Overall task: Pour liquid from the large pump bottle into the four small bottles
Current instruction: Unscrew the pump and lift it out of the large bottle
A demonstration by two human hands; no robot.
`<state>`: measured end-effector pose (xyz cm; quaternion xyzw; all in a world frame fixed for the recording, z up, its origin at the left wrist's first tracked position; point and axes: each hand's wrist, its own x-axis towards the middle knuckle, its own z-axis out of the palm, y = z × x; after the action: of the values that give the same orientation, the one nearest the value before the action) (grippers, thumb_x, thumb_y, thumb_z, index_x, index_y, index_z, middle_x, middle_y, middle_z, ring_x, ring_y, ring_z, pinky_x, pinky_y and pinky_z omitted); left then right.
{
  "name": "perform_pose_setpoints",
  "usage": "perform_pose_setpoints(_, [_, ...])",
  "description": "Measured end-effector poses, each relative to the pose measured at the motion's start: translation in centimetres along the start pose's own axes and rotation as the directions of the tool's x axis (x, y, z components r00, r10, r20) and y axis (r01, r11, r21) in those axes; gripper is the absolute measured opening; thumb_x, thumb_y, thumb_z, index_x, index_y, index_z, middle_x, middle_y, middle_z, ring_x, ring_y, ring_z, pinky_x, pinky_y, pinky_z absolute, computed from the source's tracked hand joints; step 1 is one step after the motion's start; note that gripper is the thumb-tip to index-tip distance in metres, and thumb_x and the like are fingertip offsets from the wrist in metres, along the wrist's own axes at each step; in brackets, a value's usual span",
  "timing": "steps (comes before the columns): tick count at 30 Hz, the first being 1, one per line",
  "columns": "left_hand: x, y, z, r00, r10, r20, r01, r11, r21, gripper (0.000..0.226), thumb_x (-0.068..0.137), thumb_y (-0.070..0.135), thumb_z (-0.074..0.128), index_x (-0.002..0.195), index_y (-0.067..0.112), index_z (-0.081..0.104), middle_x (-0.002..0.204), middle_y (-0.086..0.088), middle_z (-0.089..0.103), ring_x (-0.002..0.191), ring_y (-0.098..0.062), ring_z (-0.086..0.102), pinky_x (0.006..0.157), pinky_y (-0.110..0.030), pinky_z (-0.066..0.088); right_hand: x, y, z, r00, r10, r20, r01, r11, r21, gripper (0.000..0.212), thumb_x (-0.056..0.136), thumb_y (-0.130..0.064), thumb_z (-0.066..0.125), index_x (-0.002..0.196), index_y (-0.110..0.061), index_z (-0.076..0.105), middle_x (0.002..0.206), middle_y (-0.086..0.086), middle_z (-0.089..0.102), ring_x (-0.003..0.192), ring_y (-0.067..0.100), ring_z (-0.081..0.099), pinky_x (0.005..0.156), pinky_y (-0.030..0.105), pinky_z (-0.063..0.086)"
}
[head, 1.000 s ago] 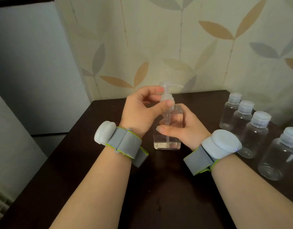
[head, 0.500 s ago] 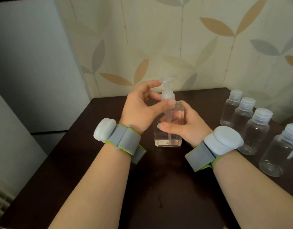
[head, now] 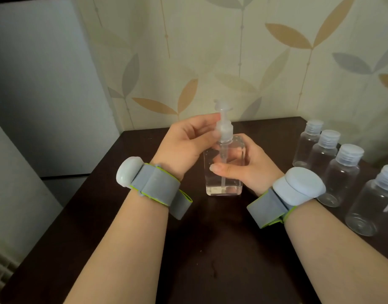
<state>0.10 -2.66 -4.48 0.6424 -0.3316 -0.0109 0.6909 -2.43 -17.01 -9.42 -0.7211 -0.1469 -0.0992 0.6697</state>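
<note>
A clear square pump bottle (head: 217,178) stands upright on the dark table (head: 210,249), with a little liquid at its bottom. My right hand (head: 248,165) wraps around its body from the right, thumb across the front. My left hand (head: 186,143) pinches the white pump collar (head: 224,131) between thumb and fingers; the pump head (head: 222,106) rises above it. Several small clear bottles with white caps stand in a row at the right: the farthest (head: 307,143), then one (head: 324,150), another (head: 342,174) and the nearest (head: 372,202). All look empty and capped.
A leaf-patterned wall (head: 254,51) rises directly behind the table. A grey panel (head: 46,84) stands to the left, past the table's left edge. Grey wristbands with pale round pods sit on both wrists.
The pump head has turned, its spout now pointing away from the right. My left fingers have shifted round the collar. The right hand keeps its hold on the bottle body.
</note>
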Motion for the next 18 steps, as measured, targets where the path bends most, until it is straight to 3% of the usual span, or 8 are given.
perform_pose_setpoints(4, [0.0, -0.1, 0.7, 0.976, 0.103, -0.190, -0.076, 0.987, 0.144, 0.030, 0.072, -0.001, 0.070, 0.080, 0.027, 0.064, 0.065, 0.013, 0.067, 0.067, 0.002, 0.061, 0.063, -0.011, 0.048, 0.0, 0.1, -0.1, 1.000, -0.001, -0.015, 0.001, 1.000, -0.022, 0.047, 0.051, -0.025, 0.081, 0.090, -0.028, 0.055, 0.074, -0.007, 0.070, 0.076, 0.012, 0.067, 0.075, 0.034, 0.052])
perform_pose_setpoints(7, [-0.2, -0.6, 1.9, 0.914, 0.215, -0.344, -0.068, 0.917, 0.392, 0.031, 0.064, 0.019, 0.081, 0.077, 0.034, 0.056, 0.068, 0.013, 0.056, 0.065, 0.001, 0.051, 0.061, -0.004, 0.038, 0.3, 0.2, 0.3, 0.999, 0.003, -0.036, -0.004, 1.000, -0.007, 0.049, 0.049, -0.030, 0.079, 0.091, -0.025, 0.054, 0.084, 0.004, 0.070, 0.085, 0.024, 0.066, 0.085, 0.050, 0.050])
perform_pose_setpoints(10, [-0.4, -0.7, 2.6, 0.932, 0.187, -0.311, 0.008, 0.845, 0.535, 0.056, 0.058, 0.038, 0.081, 0.103, 0.028, 0.050, 0.094, 0.016, 0.054, 0.097, -0.006, 0.051, 0.071, 0.006, 0.030, 0.4, 0.0, 0.3, 0.999, -0.012, -0.035, 0.010, 0.999, -0.048, 0.051, 0.048, -0.032, 0.078, 0.092, -0.023, 0.055, 0.088, 0.011, 0.067, 0.088, 0.029, 0.064, 0.088, 0.054, 0.047])
perform_pose_setpoints(12, [-0.1, -0.3, 1.8, 0.956, 0.072, -0.286, 0.051, 0.915, 0.401, 0.067, 0.061, 0.039, 0.074, 0.120, 0.017, 0.048, 0.109, 0.011, 0.054, 0.105, -0.002, 0.050, 0.081, 0.003, 0.032, 0.4, 0.0, 0.2, 1.000, -0.006, -0.008, 0.005, 1.000, -0.031, 0.054, 0.049, -0.028, 0.080, 0.096, -0.019, 0.055, 0.086, 0.006, 0.069, 0.085, 0.024, 0.065, 0.087, 0.048, 0.050])
perform_pose_setpoints(13, [0.1, 0.1, 1.4, 0.967, 0.018, -0.254, 0.048, 0.966, 0.254, 0.061, 0.070, 0.027, 0.071, 0.123, 0.011, 0.047, 0.108, 0.006, 0.055, 0.099, 0.002, 0.054, 0.083, -0.003, 0.039, 0.3, 0.0, 0.2, 1.000, -0.001, -0.005, 0.001, 1.000, 0.000, 0.054, 0.048, -0.024, 0.084, 0.094, -0.020, 0.055, 0.081, 0.001, 0.069, 0.081, 0.020, 0.065, 0.084, 0.044, 0.051])
perform_pose_setpoints(15, [0.1, 0.4, 0.7, 0.987, -0.008, -0.162, 0.017, 0.998, 0.053, 0.038, 0.083, 0.000, 0.057, 0.120, 0.007, 0.049, 0.097, 0.004, 0.060, 0.085, 0.007, 0.060, 0.073, -0.008, 0.047, 0.3, -0.1, 0.3, 1.000, 0.003, -0.009, -0.003, 0.999, 0.047, 0.058, 0.044, -0.023, 0.087, 0.091, -0.021, 0.054, 0.076, -0.003, 0.068, 0.076, 0.017, 0.064, 0.081, 0.042, 0.052])
perform_pose_setpoints(18, [0.0, -0.1, 0.5, 0.998, 0.053, -0.038, -0.050, 0.996, 0.079, 0.042, 0.085, -0.012, 0.046, 0.113, 0.018, 0.050, 0.084, 0.010, 0.066, 0.074, 0.007, 0.063, 0.069, -0.009, 0.048, 0.3, -0.2, 0.3, 1.000, 0.009, -0.008, -0.008, 0.998, 0.067, 0.057, 0.040, -0.030, 0.078, 0.090, -0.021, 0.054, 0.068, -0.006, 0.068, 0.070, 0.011, 0.063, 0.074, 0.036, 0.052])
